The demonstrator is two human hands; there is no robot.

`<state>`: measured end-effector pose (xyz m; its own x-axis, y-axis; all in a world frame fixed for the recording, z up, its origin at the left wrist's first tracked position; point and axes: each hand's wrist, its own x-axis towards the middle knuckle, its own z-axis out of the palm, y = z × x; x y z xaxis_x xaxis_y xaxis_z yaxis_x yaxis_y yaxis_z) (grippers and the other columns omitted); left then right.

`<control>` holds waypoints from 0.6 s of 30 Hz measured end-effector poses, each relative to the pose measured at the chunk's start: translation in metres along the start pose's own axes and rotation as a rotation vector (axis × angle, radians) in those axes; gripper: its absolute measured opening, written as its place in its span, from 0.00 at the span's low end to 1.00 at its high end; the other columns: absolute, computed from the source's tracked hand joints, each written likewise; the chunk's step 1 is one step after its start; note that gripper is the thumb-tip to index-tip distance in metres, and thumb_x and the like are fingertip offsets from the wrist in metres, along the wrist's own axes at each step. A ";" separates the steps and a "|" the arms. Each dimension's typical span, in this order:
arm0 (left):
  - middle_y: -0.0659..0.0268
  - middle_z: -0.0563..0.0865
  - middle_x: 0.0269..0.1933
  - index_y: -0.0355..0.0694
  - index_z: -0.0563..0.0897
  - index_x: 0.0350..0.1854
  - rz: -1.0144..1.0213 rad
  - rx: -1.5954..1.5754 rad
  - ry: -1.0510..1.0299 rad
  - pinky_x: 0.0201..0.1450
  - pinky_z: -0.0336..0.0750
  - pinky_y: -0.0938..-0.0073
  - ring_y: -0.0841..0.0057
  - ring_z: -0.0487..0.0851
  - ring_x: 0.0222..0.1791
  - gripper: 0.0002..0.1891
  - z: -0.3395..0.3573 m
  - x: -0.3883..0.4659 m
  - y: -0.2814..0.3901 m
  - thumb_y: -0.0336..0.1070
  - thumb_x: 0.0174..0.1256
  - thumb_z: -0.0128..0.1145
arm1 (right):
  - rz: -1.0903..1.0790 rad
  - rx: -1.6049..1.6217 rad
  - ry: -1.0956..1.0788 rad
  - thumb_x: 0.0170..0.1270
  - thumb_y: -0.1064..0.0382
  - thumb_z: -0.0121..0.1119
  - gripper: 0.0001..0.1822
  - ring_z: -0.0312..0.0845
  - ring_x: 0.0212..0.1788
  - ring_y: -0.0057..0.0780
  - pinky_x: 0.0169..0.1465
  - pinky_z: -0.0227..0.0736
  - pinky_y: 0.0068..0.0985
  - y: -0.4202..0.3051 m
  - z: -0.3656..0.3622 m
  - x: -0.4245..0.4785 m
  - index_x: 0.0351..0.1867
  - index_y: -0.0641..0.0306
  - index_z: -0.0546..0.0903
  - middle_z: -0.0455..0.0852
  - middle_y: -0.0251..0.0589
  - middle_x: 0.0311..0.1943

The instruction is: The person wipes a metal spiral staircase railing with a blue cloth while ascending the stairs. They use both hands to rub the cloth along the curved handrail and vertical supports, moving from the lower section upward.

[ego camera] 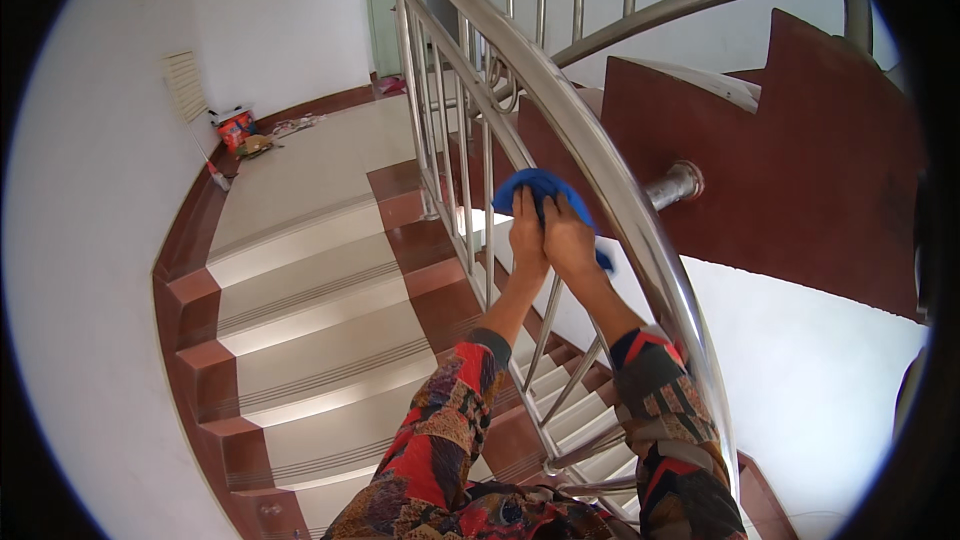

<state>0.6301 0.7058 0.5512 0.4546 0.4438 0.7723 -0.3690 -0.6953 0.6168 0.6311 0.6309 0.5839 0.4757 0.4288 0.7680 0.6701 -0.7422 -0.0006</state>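
Both of my hands press a blue cloth around the lower rail of a metal stair railing. My left hand is on the cloth's left part, its fingers over the fabric. Beside it, touching, my right hand grips the cloth too, and a blurred end of the fabric hangs to its right. The thick polished handrail curves past on the right of both hands. Thin metal balusters stand below the lower rail. What the cloth covers of the rail is hidden.
Cream and red-brown stairs lie at the left, beside a white wall. On the landing are a red bucket, a fly swatter and some litter. A red-brown stair side rises at the right.
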 end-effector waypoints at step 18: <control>0.44 0.80 0.43 0.37 0.59 0.68 -0.238 -0.331 -0.114 0.40 0.75 0.64 0.51 0.81 0.40 0.26 -0.017 -0.170 0.063 0.29 0.68 0.44 | 0.349 0.023 -0.099 0.58 0.68 0.54 0.29 0.73 0.52 0.52 0.51 0.67 0.41 -0.008 -0.079 -0.182 0.64 0.56 0.66 0.73 0.56 0.54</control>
<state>0.5158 0.5963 0.4609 0.6388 0.4914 0.5920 -0.4748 -0.3536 0.8059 0.4947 0.5181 0.4946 0.7302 0.2000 0.6533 0.4696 -0.8414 -0.2673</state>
